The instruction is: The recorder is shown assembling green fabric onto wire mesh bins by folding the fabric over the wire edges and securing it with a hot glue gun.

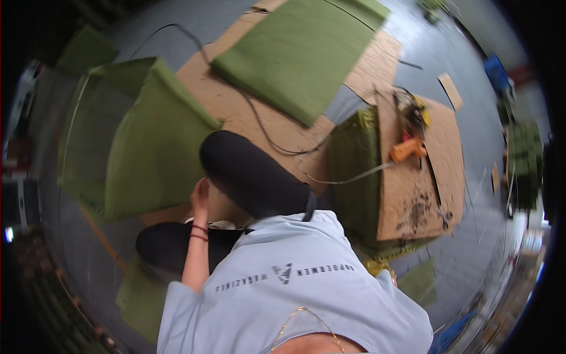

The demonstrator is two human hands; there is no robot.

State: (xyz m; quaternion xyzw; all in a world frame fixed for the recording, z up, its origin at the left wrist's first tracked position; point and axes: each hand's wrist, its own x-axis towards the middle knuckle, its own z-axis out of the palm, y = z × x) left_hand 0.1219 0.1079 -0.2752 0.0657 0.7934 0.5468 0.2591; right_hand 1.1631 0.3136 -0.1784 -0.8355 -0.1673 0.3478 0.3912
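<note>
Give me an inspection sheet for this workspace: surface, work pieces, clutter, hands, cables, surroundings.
Surface: brown cardboard on a grey floor.
Work pieces: flat green panel on the cardboard; open green box form at left.
Clutter: dark scraps and orange-handled tool atop the cardboard-topped green block at right.
Hands: left hand near the box form, contact unclear; right hand not clearly visible.
Cables: dark cable across the cardboard; pale cord toward the tool.
Surroundings: green stack at far right.
</note>
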